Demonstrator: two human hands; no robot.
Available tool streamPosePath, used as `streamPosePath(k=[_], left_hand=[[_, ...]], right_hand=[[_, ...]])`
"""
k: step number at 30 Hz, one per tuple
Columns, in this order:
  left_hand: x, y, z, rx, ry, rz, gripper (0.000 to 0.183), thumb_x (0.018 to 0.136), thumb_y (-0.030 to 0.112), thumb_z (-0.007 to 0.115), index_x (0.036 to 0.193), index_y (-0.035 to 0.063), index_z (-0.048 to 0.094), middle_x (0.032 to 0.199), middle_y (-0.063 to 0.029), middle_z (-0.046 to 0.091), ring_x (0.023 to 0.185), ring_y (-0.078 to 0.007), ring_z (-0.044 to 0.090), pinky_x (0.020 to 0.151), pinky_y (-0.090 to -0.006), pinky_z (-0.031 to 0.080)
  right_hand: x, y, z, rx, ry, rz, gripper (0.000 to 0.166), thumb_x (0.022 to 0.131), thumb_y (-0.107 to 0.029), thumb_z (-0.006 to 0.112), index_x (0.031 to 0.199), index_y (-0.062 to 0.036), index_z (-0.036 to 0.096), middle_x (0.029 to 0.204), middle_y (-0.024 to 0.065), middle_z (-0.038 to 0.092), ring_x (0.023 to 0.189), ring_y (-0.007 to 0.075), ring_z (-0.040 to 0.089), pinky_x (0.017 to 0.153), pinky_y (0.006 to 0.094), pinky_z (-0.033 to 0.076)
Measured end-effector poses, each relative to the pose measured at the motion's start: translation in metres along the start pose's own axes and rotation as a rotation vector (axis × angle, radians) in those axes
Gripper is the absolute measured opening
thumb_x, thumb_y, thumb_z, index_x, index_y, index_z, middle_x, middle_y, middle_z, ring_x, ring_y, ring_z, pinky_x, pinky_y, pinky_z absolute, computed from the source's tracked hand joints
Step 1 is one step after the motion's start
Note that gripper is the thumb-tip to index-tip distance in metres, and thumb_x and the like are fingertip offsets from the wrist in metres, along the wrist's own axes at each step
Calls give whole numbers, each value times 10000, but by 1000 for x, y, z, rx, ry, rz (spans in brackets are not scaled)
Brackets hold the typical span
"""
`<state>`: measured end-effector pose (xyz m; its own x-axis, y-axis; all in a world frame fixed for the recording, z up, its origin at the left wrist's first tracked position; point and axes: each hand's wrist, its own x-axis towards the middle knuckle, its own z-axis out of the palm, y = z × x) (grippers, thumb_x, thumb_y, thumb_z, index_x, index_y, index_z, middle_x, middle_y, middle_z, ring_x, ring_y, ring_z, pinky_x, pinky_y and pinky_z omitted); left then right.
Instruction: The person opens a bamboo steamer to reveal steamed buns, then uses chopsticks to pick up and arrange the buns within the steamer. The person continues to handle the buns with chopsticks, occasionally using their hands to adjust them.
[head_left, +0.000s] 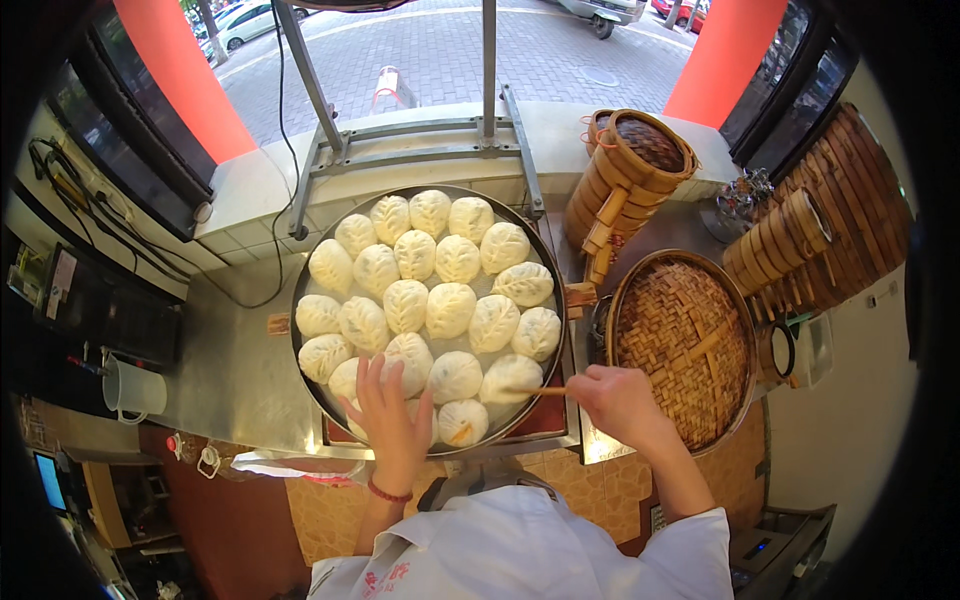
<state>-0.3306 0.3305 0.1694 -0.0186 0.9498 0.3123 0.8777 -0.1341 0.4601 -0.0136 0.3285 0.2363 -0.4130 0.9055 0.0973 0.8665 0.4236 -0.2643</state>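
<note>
Steamed-type filled buns (451, 309) with pleated tops lie in a large round steamer tray (558, 352) before me. My left hand (391, 420) is spread over the buns at the near left, fingers apart, hiding several of them. Whether it presses on any bun I cannot tell. In my right hand (616, 399), at the tray's right edge, is a thin wooden stick (553, 391). Its tip reaches across the rim to a bun (513, 377) at the near right. One near bun (463, 424) shows an orange patch on top.
Right of the tray lies a woven bamboo steamer lid (679, 349). Behind it stand stacked bamboo steamers (630, 176), with more piled against the right wall. A metal frame (420, 142) rises behind the tray. On the left are a plastic jug (135, 388) and a hanging black cable (283, 150).
</note>
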Motion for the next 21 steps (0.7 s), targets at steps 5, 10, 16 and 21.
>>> streamPosePath(k=[5, 10, 16, 21], left_hand=[[-29, -21, -15, 65, 42, -103, 551, 908, 240, 747, 1396, 98, 535, 1529, -138, 451, 1497, -392, 344, 1126, -732, 189], [-37, -46, -18, 82, 92, -158, 530, 909, 231, 743, 1377, 73, 551, 1517, -149, 468, 1486, -396, 358, 1149, -687, 201], [-39, -46, -19, -21, 106, -153, 505, 921, 209, 727, 1364, 43, 551, 1501, -169, 473, 1469, -397, 373, 1169, -646, 208], [-38, -44, -18, -63, 107, -123, 489, 929, 201, 714, 1362, 44, 551, 1498, -165, 475, 1465, -399, 376, 1164, -642, 218]], right_hand=[[-4, -4, -33, 108, 61, 99, 52, 893, -156, 709, 910, -119, 676, 740, 95, 596, 679, 332, 642, 569, 440, 490], [-10, 6, -26, -54, 93, 133, 84, 879, -123, 670, 828, -95, 609, 693, 96, 574, 650, 342, 634, 550, 443, 481], [-5, -5, -12, -169, 18, 177, 133, 891, -101, 643, 781, -75, 572, 692, 119, 584, 636, 354, 631, 558, 466, 481], [2, -20, 1, -212, -103, 156, 32, 863, -93, 628, 842, -83, 605, 718, 86, 620, 669, 313, 675, 581, 445, 516]])
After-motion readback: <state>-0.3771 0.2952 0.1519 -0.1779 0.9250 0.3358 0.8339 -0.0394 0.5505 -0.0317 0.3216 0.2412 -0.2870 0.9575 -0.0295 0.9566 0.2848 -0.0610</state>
